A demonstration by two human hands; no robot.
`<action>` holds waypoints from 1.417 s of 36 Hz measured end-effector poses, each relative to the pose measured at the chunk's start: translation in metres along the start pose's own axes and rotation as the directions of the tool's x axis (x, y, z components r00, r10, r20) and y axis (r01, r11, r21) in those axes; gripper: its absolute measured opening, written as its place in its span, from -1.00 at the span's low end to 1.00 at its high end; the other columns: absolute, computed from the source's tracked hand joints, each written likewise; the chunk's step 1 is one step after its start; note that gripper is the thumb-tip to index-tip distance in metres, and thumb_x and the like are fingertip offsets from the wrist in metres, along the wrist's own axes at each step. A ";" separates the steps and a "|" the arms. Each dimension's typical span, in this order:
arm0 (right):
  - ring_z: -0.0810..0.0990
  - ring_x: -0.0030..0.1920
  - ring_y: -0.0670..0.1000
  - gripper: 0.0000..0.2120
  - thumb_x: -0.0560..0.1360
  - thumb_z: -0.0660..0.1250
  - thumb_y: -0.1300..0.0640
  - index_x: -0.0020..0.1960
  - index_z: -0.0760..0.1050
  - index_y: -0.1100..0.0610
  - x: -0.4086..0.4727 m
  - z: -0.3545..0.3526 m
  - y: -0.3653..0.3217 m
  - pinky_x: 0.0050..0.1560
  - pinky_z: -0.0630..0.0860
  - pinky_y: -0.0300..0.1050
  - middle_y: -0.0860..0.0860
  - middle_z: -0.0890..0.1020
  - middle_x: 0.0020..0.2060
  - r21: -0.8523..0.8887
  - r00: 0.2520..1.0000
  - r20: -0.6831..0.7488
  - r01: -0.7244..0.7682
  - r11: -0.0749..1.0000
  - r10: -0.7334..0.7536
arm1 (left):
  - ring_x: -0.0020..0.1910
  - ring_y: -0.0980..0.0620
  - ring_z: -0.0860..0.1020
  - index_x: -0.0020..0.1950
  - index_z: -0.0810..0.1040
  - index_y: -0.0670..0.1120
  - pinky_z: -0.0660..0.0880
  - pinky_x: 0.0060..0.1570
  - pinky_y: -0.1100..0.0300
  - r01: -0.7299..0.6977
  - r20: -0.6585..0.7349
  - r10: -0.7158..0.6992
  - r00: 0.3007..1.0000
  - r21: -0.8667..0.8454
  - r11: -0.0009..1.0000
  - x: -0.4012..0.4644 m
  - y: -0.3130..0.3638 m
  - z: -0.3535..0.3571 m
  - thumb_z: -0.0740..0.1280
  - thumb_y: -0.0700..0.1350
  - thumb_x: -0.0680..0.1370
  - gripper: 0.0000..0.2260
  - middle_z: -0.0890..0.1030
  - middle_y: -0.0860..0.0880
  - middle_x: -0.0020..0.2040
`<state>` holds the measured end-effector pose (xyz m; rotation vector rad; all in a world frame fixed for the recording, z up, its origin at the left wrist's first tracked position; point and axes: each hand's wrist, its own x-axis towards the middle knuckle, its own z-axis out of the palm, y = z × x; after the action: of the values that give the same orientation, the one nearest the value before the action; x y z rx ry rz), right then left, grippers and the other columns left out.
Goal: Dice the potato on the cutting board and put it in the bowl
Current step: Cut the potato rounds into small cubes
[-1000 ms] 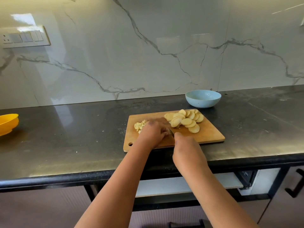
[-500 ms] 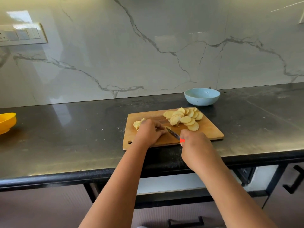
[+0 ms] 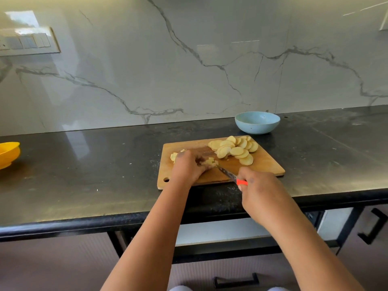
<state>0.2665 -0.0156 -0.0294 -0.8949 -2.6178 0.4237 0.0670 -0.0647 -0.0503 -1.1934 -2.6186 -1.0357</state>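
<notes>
A wooden cutting board [image 3: 266, 165] lies on the black counter. Round potato slices [image 3: 235, 149] are piled on its far right part. A small heap of diced potato [image 3: 173, 156] sits at its far left. My left hand [image 3: 188, 168] holds down a few cut potato pieces [image 3: 209, 161] with curled fingers. My right hand [image 3: 259, 190] grips a knife [image 3: 227, 175] by its orange handle, the blade tip at those pieces. A light blue bowl [image 3: 257, 122] stands just behind the board by the wall; nothing shows inside it.
A yellow bowl [image 3: 8, 154] sits at the counter's left edge of view. The marble backsplash carries a switch panel [image 3: 27, 42] at upper left. Below the counter are drawer fronts with black handles [image 3: 374, 225].
My right hand has drawn back toward the counter's front edge, baring the knife blade and its orange handle. The cut pieces under my left hand's fingers have come into view.
</notes>
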 end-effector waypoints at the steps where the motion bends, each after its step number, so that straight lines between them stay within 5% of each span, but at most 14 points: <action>1: 0.51 -0.28 0.00 -0.88 0.55 0.24 0.26 -0.02 0.42 0.05 0.002 0.003 0.001 -0.36 0.45 -0.08 0.02 0.52 -0.24 0.026 0.999 -0.040 0.018 1.000 -0.017 | 0.06 0.05 0.58 0.12 0.67 -0.11 0.36 -0.03 0.34 0.002 0.004 -0.002 1.000 0.008 1.000 0.000 -0.001 0.000 0.49 0.00 0.47 -0.71 0.67 -0.02 0.06; 10: 0.49 -0.26 -0.01 -0.87 0.58 0.17 0.28 -0.01 0.38 0.07 0.031 0.028 -0.018 -0.38 0.38 -0.15 0.00 0.49 -0.24 0.000 0.999 -0.001 0.045 0.999 -0.045 | 0.08 0.02 0.58 0.10 0.69 -0.13 0.41 0.04 0.30 -0.036 0.042 0.035 0.999 0.017 0.999 -0.003 -0.002 -0.004 0.44 -0.06 0.52 -0.78 0.68 -0.05 0.06; 16: 0.55 -0.08 0.02 -0.69 0.50 0.29 0.33 0.19 0.45 0.08 0.045 0.011 -0.027 -0.11 0.54 -0.10 0.02 0.54 -0.04 -0.012 0.989 0.147 -0.018 1.000 0.020 | 0.08 0.02 0.58 0.09 0.69 -0.12 0.38 0.02 0.31 -0.038 0.058 0.037 0.998 0.019 0.999 -0.005 0.002 -0.008 0.43 -0.08 0.53 -0.81 0.68 -0.04 0.07; 25: 0.47 -0.28 -0.04 -0.88 0.56 0.27 0.23 0.01 0.43 0.03 0.003 -0.005 0.007 -0.44 0.27 -0.22 0.00 0.50 -0.19 -0.024 0.999 0.037 0.015 1.000 -0.014 | 0.02 0.06 0.58 0.03 0.70 -0.12 0.38 -0.06 0.32 -0.001 0.002 0.001 1.000 -0.007 1.000 -0.006 -0.001 -0.005 0.49 -0.04 0.48 -0.80 0.68 -0.02 0.02; 34: 0.51 -0.23 -0.04 -0.84 0.55 0.26 0.27 0.02 0.40 0.03 0.021 0.013 -0.006 -0.30 0.48 -0.13 -0.02 0.50 -0.20 0.016 0.999 0.040 0.036 0.999 -0.036 | -0.03 0.12 0.56 0.06 0.70 -0.12 0.36 -0.05 0.36 -0.017 0.023 0.017 1.000 -0.010 1.000 -0.004 -0.004 -0.006 0.47 -0.08 0.50 -0.81 0.69 -0.02 0.02; 40: 0.42 -0.28 -0.04 -0.78 0.54 0.16 0.33 0.09 0.40 0.08 0.042 0.021 -0.028 -0.34 0.34 -0.15 -0.02 0.44 -0.24 -0.050 0.993 0.093 0.076 0.996 -0.072 | 0.00 0.05 0.59 0.02 0.71 -0.13 0.38 -0.06 0.33 -0.036 0.032 0.036 0.999 0.005 0.999 -0.002 -0.004 -0.006 0.46 -0.11 0.50 -0.85 0.70 -0.04 -0.01; 44: 0.51 -0.16 0.00 -0.72 0.52 0.24 0.33 0.16 0.41 0.06 0.044 0.014 -0.029 -0.22 0.44 -0.12 -0.02 0.49 -0.15 -0.029 0.991 0.128 0.044 0.999 -0.040 | -0.02 0.08 0.57 0.01 0.71 -0.12 0.37 -0.07 0.33 -0.040 0.035 0.040 0.999 0.003 0.999 -0.003 -0.003 -0.007 0.45 -0.10 0.51 -0.86 0.69 -0.02 -0.01; 51: 0.48 -0.29 -0.04 -0.85 0.56 0.25 0.24 -0.02 0.43 -0.01 0.007 -0.004 0.006 -0.42 0.32 -0.18 -0.03 0.49 -0.20 0.019 0.996 0.088 0.010 1.000 -0.011 | -0.04 0.12 0.56 0.00 0.71 -0.11 0.39 -0.04 0.34 -0.035 0.014 0.036 0.999 -0.010 0.999 -0.003 -0.005 -0.006 0.48 -0.08 0.48 -0.84 0.69 -0.01 0.00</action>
<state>0.2663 -0.0061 -0.0267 -0.8747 -2.6920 0.4948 0.0645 -0.0731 -0.0494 -1.2488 -2.5956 -1.0390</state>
